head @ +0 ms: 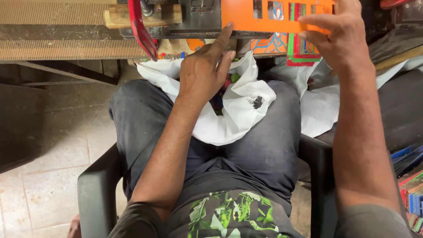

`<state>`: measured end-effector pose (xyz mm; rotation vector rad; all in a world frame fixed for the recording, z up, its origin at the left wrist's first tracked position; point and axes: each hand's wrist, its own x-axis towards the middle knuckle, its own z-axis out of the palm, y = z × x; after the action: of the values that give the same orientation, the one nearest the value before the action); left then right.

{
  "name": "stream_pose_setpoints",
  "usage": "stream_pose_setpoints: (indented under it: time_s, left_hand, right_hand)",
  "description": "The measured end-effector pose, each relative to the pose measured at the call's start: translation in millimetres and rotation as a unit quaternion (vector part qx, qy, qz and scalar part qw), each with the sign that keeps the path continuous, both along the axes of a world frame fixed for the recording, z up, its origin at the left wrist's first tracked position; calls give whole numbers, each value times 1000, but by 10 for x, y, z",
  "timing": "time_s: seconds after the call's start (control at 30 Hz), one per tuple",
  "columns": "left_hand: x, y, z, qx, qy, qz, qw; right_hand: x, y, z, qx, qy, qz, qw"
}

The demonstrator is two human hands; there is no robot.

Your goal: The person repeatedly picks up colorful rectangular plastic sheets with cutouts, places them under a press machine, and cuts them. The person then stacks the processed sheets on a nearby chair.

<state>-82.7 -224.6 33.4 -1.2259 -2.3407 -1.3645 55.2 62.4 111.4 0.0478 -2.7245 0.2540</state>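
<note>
Nearest the lens, both forearms reach out over a dark-trousered lap in a black plastic chair. Fingers of the right hand grip the orange cut-out panel at the worktop edge. Loosely curled, the left hand holds nothing; its forefinger touches the panel's lower edge, above a white cloth holding coloured bits.

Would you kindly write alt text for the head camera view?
A seated person's right hand grips a flat orange cut-out sheet at a workbench edge, the left hand touching its lower edge above a white cloth bag on the lap.
</note>
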Motion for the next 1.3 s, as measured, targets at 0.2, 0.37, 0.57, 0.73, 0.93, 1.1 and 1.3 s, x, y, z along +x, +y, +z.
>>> stream_pose_setpoints:
  time_s: [0.2,0.37,0.57,0.73,0.93,1.1,1.3]
  left_hand:
    - [-24,86,-26,-19,-5,18,1000]
    - [-62,63,11,-69,-28,28,997]
    - [-55,46,32,-83,-25,28,996]
    - [-67,52,23,-95,-23,25,995]
    - [-108,-11,-4,-55,-2,-14,998]
    - [-101,-44,17,-86,10,-2,996]
    - [-63,-7,70,-110,-2,16,994]
  right_hand:
    - [-113,78,-119,-86,-18,-45,995]
    - [-86,-39,-190,-92,93,2,991]
    - [-74,-77,-189,-79,127,-83,985]
    - [-51,-55,-225,-152,117,-85,978]
    - [-66,-47,-254,-175,107,-103,973]
    - [-79,-57,-245,-170,105,-108,974]
    - [-79,-49,-239,-163,108,-99,976]
